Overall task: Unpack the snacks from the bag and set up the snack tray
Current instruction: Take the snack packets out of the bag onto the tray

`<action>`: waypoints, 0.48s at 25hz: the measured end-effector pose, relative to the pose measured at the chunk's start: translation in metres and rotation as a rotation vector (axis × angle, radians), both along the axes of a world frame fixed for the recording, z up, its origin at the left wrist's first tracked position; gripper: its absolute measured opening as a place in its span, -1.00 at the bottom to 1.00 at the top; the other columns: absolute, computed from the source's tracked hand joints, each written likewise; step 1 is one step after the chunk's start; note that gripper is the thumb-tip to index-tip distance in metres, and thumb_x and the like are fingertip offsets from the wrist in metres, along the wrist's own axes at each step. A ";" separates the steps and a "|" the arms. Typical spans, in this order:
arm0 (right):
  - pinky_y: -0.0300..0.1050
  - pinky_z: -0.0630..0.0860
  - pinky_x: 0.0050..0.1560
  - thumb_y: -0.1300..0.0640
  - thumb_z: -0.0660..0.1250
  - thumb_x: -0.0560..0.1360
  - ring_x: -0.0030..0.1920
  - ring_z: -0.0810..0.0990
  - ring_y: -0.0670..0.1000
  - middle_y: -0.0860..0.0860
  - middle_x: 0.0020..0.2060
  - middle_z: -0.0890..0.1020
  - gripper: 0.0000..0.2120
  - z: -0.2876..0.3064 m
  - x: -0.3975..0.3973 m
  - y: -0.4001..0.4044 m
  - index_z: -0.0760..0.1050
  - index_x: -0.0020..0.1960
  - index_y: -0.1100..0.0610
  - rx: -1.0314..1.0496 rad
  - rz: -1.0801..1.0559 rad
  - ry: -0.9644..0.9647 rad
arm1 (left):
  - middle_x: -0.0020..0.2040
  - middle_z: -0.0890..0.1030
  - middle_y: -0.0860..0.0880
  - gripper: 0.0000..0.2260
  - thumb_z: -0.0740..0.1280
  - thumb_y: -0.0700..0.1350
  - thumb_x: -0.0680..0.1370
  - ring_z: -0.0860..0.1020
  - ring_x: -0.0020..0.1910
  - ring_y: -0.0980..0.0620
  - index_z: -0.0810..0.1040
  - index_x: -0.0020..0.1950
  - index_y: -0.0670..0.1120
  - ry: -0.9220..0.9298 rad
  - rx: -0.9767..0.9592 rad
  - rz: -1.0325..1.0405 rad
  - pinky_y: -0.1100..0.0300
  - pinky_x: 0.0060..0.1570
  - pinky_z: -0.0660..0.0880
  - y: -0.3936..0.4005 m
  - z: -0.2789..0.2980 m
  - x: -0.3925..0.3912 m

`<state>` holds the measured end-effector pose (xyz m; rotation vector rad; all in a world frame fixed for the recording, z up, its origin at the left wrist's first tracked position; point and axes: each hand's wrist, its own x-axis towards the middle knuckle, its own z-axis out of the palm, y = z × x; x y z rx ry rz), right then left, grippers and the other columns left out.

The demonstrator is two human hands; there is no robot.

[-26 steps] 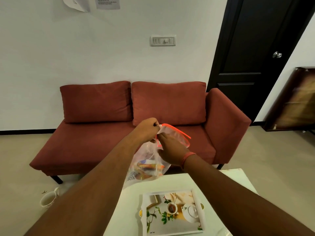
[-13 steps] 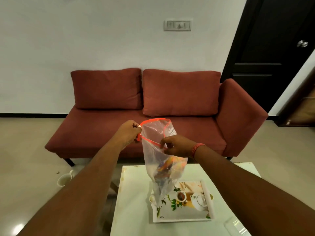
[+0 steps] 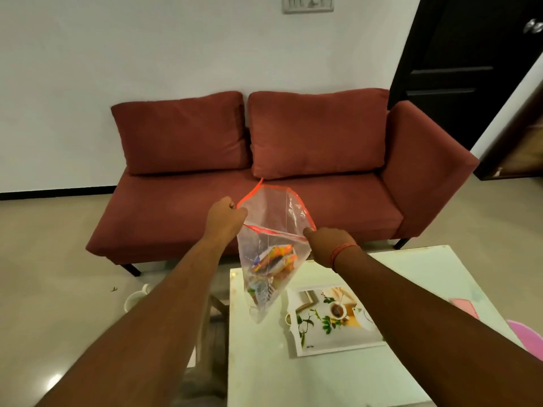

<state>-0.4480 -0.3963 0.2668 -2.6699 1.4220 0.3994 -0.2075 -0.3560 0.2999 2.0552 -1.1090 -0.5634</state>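
Note:
A clear plastic bag (image 3: pixel 271 218) with an orange zip rim hangs in the air above the table's far left corner. Its mouth is pulled wide apart. My left hand (image 3: pixel 224 217) pinches the left side of the rim, and my right hand (image 3: pixel 327 245) pinches the right side. Orange, yellow and blue snack packets (image 3: pixel 274 262) lie bunched in the bag's lower half. The snack tray (image 3: pixel 338 345), white with a printed picture of a teacup and leaves, lies flat on the table just right of the bag's tip, under my right forearm.
The white table (image 3: pixel 308 377) fills the lower right; pink objects (image 3: pixel 523 333) lie at its right edge. A red sofa (image 3: pixel 293 148) stands behind it against the wall. A white cup (image 3: pixel 135 298) lies on the floor to the left. A dark door (image 3: pixel 470 54) is at the upper right.
The bag's mouth has been pulled wider apart, my hands spreading to each side. The bag swung over the table beside the tray, and the camera tilted downward.

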 end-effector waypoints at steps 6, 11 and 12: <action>-0.10 0.36 -0.28 -0.19 0.29 0.55 -0.30 0.53 0.04 0.03 -0.36 0.55 -0.57 -0.017 -0.020 0.008 0.40 -0.30 0.12 0.105 -0.429 -0.653 | -0.04 0.58 -0.08 -0.84 0.24 -0.19 0.45 0.59 -0.04 -0.17 0.46 -0.02 0.00 0.177 0.024 0.014 -0.10 -0.06 0.61 -0.012 -0.017 -0.024; 0.02 0.60 -0.12 -0.05 0.25 0.60 -0.29 0.67 0.10 0.09 -0.38 0.66 -0.59 -0.030 -0.062 -0.005 0.54 -0.29 0.21 0.173 -0.690 -0.844 | 0.11 0.60 -0.19 -0.54 0.12 -0.45 0.46 0.59 -0.07 -0.13 0.67 0.10 -0.08 -0.049 0.010 -0.358 0.16 -0.18 0.54 -0.029 -0.026 -0.069; 0.04 0.61 -0.09 0.07 0.29 0.56 -0.26 0.65 0.11 0.10 -0.32 0.65 -0.72 -0.032 -0.073 -0.010 0.53 -0.25 0.20 0.170 -0.700 -0.834 | 0.09 0.61 -0.20 -0.55 0.11 -0.47 0.44 0.60 -0.08 -0.15 0.69 0.05 -0.14 -0.055 0.048 -0.365 0.16 -0.19 0.54 -0.032 -0.028 -0.079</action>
